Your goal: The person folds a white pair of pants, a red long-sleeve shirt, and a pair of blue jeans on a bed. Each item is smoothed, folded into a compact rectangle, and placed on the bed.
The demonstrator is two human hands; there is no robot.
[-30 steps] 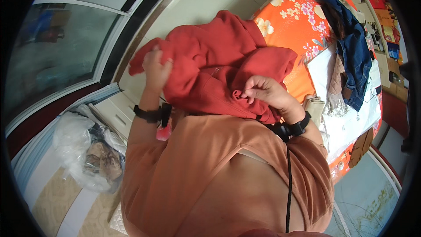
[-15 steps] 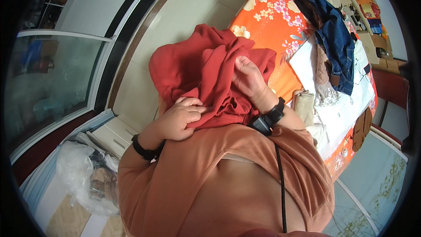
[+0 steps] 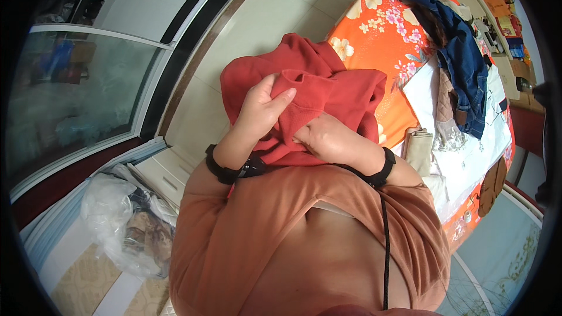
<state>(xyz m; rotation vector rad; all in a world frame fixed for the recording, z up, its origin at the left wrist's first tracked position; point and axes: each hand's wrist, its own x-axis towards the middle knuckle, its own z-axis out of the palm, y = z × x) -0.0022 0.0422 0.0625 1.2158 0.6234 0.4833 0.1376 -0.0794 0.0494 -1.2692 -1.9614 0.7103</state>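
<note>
A red fabric garment lies bunched in front of my body, its folds spreading away from me. My left hand grips a raised fold of it, thumb on top, near what looks like a thick ribbed edge. Close beside it on the right, my right hand is closed on the same cloth lower down, with its fingertips partly tucked into the fabric. The garment's exact kind cannot be made out from the folds. Both wrists wear black bands.
To the right, an orange flowered cloth covers a surface holding dark blue jeans, white fabric and a folded beige cloth. A clear plastic bag sits at the lower left, near a white drawer unit and a glass panel.
My left hand has risen from the garment's near left side to grip a higher fold. My right hand has come down and inward on the cloth. The whole view has shifted slightly.
</note>
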